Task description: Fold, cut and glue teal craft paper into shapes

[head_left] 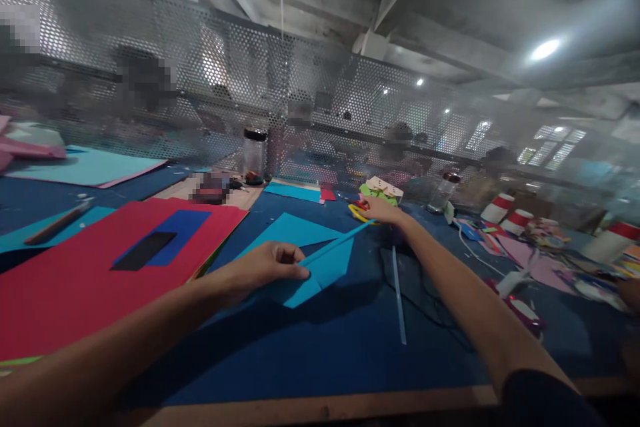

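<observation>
My left hand [275,261] pinches a sheet of bright blue card [327,267] between thumb and fingers, over the middle of the table. The sheet is tilted, with a narrow raised strip along its upper edge. Behind it, another piece of blue card [293,230] lies flat. My right hand [379,209] reaches far forward with its fingers closed on the handles of scissors [359,213], which have yellow and red grips. Part of the scissors is hidden by the fingers. Just behind them lie green and cream cut pieces [383,188].
Red sheets [75,280] lie left, bearing a blue strip [183,233] and a black strip [143,251]. A knife-like tool [57,221] is farther left. A clear stick [399,297], cables and a glue gun [523,280] lie right. Jars [255,157] stand near the perforated screen [320,100].
</observation>
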Tool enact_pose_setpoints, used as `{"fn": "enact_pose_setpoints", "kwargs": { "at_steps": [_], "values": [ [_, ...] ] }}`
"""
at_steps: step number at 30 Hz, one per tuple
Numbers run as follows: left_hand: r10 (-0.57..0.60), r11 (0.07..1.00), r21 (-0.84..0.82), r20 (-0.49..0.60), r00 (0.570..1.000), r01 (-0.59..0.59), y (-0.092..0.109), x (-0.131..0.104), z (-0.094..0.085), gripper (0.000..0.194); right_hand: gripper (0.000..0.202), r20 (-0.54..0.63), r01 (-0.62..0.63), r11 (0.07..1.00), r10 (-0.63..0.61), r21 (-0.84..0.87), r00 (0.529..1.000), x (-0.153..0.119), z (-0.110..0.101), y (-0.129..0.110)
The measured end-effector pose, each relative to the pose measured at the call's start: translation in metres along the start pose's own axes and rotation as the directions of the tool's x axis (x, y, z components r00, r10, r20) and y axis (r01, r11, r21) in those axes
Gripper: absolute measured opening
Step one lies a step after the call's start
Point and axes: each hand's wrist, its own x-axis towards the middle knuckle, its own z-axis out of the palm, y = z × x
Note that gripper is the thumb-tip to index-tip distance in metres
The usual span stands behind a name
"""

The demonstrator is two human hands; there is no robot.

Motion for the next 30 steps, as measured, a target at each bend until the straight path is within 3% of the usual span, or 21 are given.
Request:
{"fn": "enact_pose_setpoints", "kwargs": {
  "at_steps": [4,8,12,16,18,19,21,22,24,27,28,30],
  "values": [
    [-0.021,1.0,0.003,0.033,0.999,0.021,-0.003,0.001,0.001,0.037,0.032,0.0,0.042,0.999,-0.042,0.016,0.999,0.048,0.021,-0.02],
    [-0.01,1.0,0.009,0.042,0.999,0.01,-0.008,0.005,-0.002,0.034,0.023,0.036,0.069,0.997,-0.071,0.046,0.997,0.07,0.04,-0.034],
    [-0.015,1.0,0.017,-0.017,1.0,0.015,-0.006,0.005,-0.002,0.035,0.026,-0.03,0.091,0.991,-0.088,0.101,0.996,0.061,0.042,-0.026],
    [-0.045,0.999,0.029,-0.039,0.998,0.046,-0.005,0.006,-0.002,0.038,0.03,-0.251,0.051,0.988,-0.012,0.149,0.968,0.026,0.022,0.002],
    [-0.041,0.996,0.071,-0.063,0.997,0.045,-0.006,0.008,-0.003,0.039,0.032,-0.384,0.015,0.986,0.049,0.163,0.922,0.0,0.009,0.01],
    [-0.045,0.995,0.088,-0.06,0.997,0.05,-0.007,0.009,-0.004,0.04,0.033,-0.479,0.021,0.984,0.066,0.174,0.875,-0.016,0.004,0.009],
    [-0.034,0.994,0.1,-0.077,0.996,0.042,-0.009,0.011,-0.006,0.039,0.022,-0.737,0.195,0.958,0.025,0.211,0.676,-0.052,-0.003,-0.002],
    [-0.039,0.994,0.1,-0.074,0.997,0.046,-0.01,0.012,-0.006,0.038,0.017,-0.78,0.283,0.941,-0.034,0.186,0.624,-0.072,-0.003,-0.012],
    [-0.047,0.995,0.087,-0.064,0.997,0.052,-0.011,0.012,-0.006,0.038,0.011,-0.759,0.454,0.889,-0.252,0.065,0.601,-0.111,0.001,-0.037],
    [-0.081,0.994,0.077,-0.032,0.996,0.083,-0.011,0.011,-0.005,0.044,0.015,-0.522,0.712,0.686,-0.667,-0.149,0.532,-0.155,0.018,-0.073],
    [-0.091,0.992,0.082,-0.025,0.996,0.093,-0.011,0.011,-0.004,0.046,0.017,-0.456,0.76,0.622,-0.741,-0.188,0.493,-0.164,0.026,-0.082],
    [-0.097,0.99,0.099,-0.01,0.995,0.097,-0.01,0.009,-0.002,0.046,0.019,-0.362,0.773,0.604,-0.777,-0.195,0.515,-0.171,0.039,-0.092]
  ]
}}
